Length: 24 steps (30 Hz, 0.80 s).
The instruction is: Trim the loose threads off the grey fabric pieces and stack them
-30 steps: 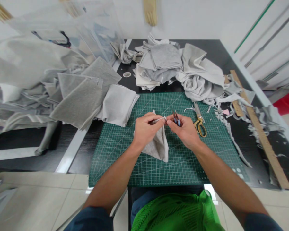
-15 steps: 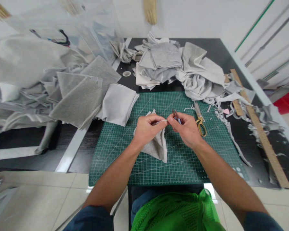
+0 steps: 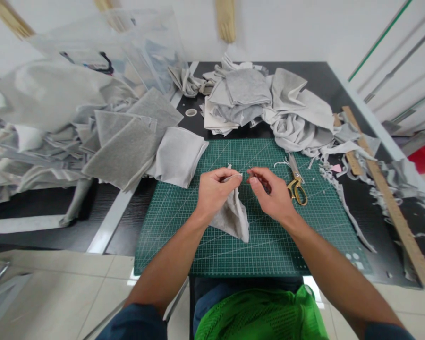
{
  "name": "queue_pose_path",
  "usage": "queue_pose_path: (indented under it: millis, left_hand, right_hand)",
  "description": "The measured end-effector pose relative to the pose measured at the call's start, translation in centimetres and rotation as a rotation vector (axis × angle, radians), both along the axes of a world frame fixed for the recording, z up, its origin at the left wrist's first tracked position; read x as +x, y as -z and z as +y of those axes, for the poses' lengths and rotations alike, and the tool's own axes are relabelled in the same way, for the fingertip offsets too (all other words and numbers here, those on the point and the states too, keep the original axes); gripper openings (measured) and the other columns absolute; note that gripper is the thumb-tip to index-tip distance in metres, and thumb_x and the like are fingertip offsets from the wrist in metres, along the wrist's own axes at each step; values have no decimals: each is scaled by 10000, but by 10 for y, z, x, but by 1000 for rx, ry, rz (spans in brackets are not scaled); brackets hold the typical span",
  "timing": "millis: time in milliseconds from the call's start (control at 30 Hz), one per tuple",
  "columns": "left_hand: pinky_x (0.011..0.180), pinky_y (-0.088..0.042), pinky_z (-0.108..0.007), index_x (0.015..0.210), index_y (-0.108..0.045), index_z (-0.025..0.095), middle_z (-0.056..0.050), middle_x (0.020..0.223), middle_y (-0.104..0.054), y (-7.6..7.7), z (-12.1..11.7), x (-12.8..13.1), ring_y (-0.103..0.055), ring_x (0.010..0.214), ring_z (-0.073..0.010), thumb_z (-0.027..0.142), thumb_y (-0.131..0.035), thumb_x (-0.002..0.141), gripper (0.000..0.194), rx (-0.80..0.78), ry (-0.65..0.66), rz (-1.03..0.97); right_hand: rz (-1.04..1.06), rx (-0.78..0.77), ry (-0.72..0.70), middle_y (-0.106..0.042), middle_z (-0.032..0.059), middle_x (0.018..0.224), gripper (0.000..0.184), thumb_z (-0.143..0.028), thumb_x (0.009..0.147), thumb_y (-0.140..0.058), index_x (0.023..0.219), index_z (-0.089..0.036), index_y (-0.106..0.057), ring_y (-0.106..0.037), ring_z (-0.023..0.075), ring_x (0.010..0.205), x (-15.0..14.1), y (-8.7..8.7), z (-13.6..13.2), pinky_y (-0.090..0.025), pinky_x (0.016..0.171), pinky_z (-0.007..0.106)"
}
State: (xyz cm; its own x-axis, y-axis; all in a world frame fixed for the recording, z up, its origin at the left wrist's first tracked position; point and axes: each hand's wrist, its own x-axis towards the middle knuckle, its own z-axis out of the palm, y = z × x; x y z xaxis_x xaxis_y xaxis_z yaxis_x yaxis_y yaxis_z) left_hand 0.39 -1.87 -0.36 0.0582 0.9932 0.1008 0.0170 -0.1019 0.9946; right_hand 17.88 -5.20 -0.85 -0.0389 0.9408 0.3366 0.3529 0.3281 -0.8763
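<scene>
My left hand (image 3: 217,191) pinches the top edge of a small grey fabric piece (image 3: 233,217) between thumb and fingers. The piece hangs down over the green cutting mat (image 3: 170,236). Just right of it, a small gap away, my right hand (image 3: 271,193) is closed, thumb towards the fingers. A small pair of thread snips, seen in that hand half a second ago, is now mostly hidden; only something dark shows inside the curled fingers. Gold-handled scissors (image 3: 297,189) lie on the mat beside my right hand.
Folded grey fabric (image 3: 179,156) overlaps the mat's left edge. Larger fabric piles lie left (image 3: 123,146) and behind (image 3: 248,87). A tape roll (image 3: 190,112) sits near the back pile. Right are scraps (image 3: 340,198) and a wooden ruler (image 3: 393,203). A clear bin (image 3: 156,56) stands at back left.
My right hand has come away from the fabric edge, leaving a gap between the hands. The snips' tips no longer show. The view has shifted slightly.
</scene>
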Motion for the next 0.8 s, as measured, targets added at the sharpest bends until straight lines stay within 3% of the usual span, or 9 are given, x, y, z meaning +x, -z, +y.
queue_pose_path:
  millis: [200, 567, 800]
  left_hand:
    - [635, -470, -257, 774, -813, 196, -8, 734, -728, 1, 0, 0, -613, 672, -126, 247, -790, 770, 56, 71, -5, 13]
    - [614, -457, -252, 799, -832, 219, -8, 738, -741, 3, -1, -1, -615, 667, -121, 197, -770, 763, 75, 166, 8, 89]
    - [609, -448, -252, 788, -831, 212, -8, 716, -726, 2, -1, -1, -599, 655, -118, 194, -770, 764, 68, 172, 7, 90]
  right_hand:
    - [-186, 131, 46, -747, 71, 1045, 259, -358, 955, -641, 1178, -233, -682, -688, 215, 895, -7, 2, -2, -547, 821, 362]
    - [-190, 170, 33, -751, 46, 951, 249, -332, 973, -631, 1184, -232, -718, -672, 194, 814, -6, 3, -2, -535, 747, 332]
    - [-142, 153, 28, -771, 48, 1019, 245, -320, 985, -623, 1189, -243, -733, -699, 203, 887, -7, 5, -3, -548, 822, 352]
